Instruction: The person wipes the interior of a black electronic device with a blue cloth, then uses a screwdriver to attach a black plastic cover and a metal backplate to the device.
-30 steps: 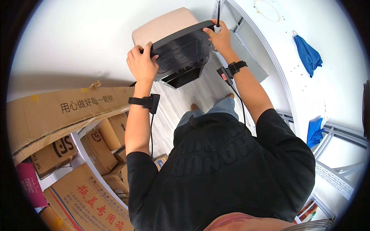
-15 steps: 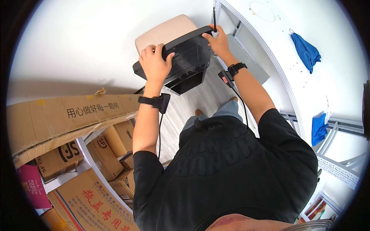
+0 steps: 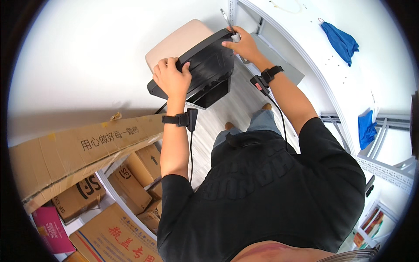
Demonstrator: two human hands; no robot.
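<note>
Much of the flat, ribbed black plastic device is hard to read: its underside is in shadow, its near left corner is covered by fingers, and what kind of machine it is cannot be told. It is held tilted in the air, above a beige rounded-corner stool seat that it partly hides, with the pale wood-grain floor below.

The left hand is clamped on the device's near left edge, fingers curled over the top face and the thumb out of sight underneath. The right hand grips the far right corner, fingers wrapped over the rim; a small pale object sits at its fingertips, too small to identify. Each wrist wears a black strap with a small boxy unit, and a thin black cable runs down each forearm.

The person's black short-sleeved shirt blocks the lower middle of the view. To the left, a long brown corrugated cardboard box lies over smaller cardboard cartons, cut off by the dark rim. On the right, a crumpled blue cloth hangs on the white wall.
</note>
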